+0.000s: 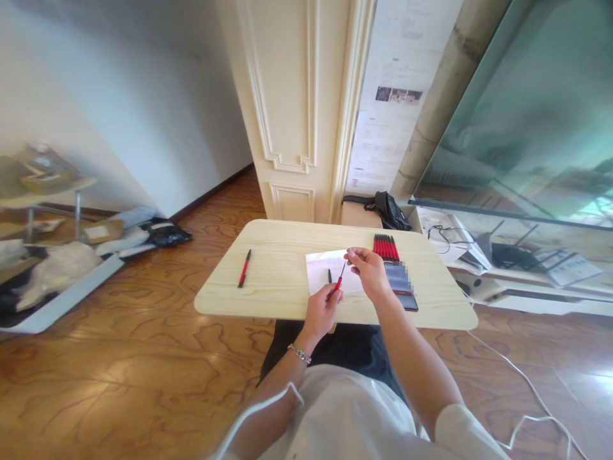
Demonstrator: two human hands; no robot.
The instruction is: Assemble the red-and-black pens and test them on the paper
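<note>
Above a white sheet of paper point(320, 269) on the small wooden table point(272, 281), both my hands hold a red pen point(340, 281). My left hand point(322, 310) is closed around its lower end. My right hand point(370, 268) pinches its thin upper end, which looks like the refill tip. A small black cap point(329, 275) lies on the paper just left of the pen. Another red and black pen point(244, 268) lies alone on the left part of the table.
A row of several red and black pens point(385, 246) lies at the table's far right, beside a dark flat packet point(400, 285). A black bag point(390, 209) and a low shelf with cables stand behind. Clutter and a metal rack fill the floor at left.
</note>
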